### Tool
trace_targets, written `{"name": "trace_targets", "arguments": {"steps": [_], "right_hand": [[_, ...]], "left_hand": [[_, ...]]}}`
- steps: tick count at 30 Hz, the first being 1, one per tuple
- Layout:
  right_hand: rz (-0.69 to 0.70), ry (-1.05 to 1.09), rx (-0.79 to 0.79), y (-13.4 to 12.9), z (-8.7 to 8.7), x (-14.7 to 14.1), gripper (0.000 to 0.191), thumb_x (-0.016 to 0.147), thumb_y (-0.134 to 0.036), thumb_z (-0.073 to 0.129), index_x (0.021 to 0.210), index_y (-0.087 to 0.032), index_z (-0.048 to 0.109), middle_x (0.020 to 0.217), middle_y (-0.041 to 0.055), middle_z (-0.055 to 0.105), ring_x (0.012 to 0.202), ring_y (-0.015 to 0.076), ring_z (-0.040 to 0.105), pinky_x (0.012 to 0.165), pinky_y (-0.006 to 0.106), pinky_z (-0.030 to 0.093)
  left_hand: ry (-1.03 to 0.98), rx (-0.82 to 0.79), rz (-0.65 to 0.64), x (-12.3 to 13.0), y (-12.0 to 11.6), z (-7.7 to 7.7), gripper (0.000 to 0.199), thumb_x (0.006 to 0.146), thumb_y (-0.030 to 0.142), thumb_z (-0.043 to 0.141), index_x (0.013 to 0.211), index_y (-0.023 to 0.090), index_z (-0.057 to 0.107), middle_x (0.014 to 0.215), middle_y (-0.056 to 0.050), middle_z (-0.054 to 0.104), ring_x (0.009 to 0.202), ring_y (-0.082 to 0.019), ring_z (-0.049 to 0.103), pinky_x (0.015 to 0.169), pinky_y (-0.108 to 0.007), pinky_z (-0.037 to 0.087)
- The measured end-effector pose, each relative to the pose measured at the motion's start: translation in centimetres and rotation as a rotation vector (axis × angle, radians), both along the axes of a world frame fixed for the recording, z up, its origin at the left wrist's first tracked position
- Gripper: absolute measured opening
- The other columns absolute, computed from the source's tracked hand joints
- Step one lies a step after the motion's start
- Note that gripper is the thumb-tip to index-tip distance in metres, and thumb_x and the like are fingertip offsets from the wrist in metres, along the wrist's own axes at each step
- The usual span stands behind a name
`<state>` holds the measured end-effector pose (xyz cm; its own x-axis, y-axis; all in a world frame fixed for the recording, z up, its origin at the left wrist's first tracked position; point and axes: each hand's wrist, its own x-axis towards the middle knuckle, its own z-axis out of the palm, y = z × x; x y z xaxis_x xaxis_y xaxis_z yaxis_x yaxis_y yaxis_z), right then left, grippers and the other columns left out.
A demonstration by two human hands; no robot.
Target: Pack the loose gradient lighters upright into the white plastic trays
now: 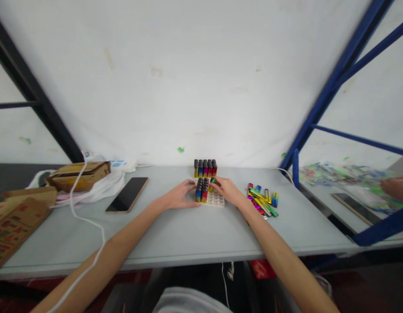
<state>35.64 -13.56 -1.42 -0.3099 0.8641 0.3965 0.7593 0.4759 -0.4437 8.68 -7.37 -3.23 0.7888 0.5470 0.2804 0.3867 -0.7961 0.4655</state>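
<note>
A white tray with round holes (216,200) lies on the table in front of me. Upright lighters (202,191) with black tops and blue, red and yellow bodies fill its left part. My left hand (181,195) curves around the tray's left side, thumb at the near corner and fingers at the far side, steadying it. Over the right part of the tray, my right hand (226,190) pinches a green-and-yellow lighter (212,183) by its upper part; its lower end is partly hidden. Behind the tray stands a full block of similar upright lighters (205,168).
A loose heap of colourful metallic lighters (262,201) lies to the right. On the left are a phone (128,194), a cardboard box (78,175) on plastic bags and a white cable (96,222). Beyond a blue frame (319,104), another person's hand (397,189) shows at far right.
</note>
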Motion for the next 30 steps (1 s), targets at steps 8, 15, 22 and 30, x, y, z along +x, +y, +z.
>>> {"name": "trace_targets", "arguments": {"steps": [8,15,22,30], "right_hand": [[0.002,0.010,-0.040,-0.4,1.4,1.3,0.024,0.105,-0.038,0.063,0.115,-0.018,0.072,0.100,0.0068,0.079,0.087,0.0204,0.071,0.083,0.029,0.050],[-0.859,-0.274,-0.205,-2.3,2.5,7.7,0.037,0.106,-0.040,0.055,0.127,-0.013,0.071,0.125,0.0231,0.072,0.119,0.0344,0.069,0.100,0.045,0.050],[-0.814,-0.254,-0.395,-4.2,2.0,12.5,0.041,0.087,-0.049,0.076,0.115,-0.019,0.078,0.115,0.0151,0.079,0.106,0.0289,0.074,0.087,0.034,0.053],[-0.613,-0.195,-0.286,-3.3,2.5,11.9,0.023,0.089,-0.034,0.069,0.071,-0.019,0.070,0.076,0.0090,0.075,0.077,0.0221,0.070,0.066,0.028,0.046]], "left_hand": [[0.000,0.012,-0.006,-0.1,0.0,0.1,0.070,0.083,0.064,0.081,0.136,0.021,0.066,0.141,-0.014,0.059,0.132,-0.035,0.060,0.121,-0.048,0.044],[0.005,0.015,0.003,-0.1,0.1,0.0,0.072,0.082,0.065,0.081,0.135,0.019,0.066,0.142,-0.016,0.059,0.130,-0.037,0.062,0.120,-0.053,0.046],[-0.008,0.023,0.001,-0.1,-0.1,-0.1,0.072,0.082,0.065,0.081,0.135,0.019,0.066,0.141,-0.015,0.060,0.128,-0.036,0.063,0.118,-0.051,0.048],[-0.001,0.012,-0.004,0.0,0.0,-0.1,0.073,0.083,0.066,0.080,0.138,0.019,0.065,0.142,-0.014,0.059,0.130,-0.035,0.062,0.120,-0.049,0.047]]}}
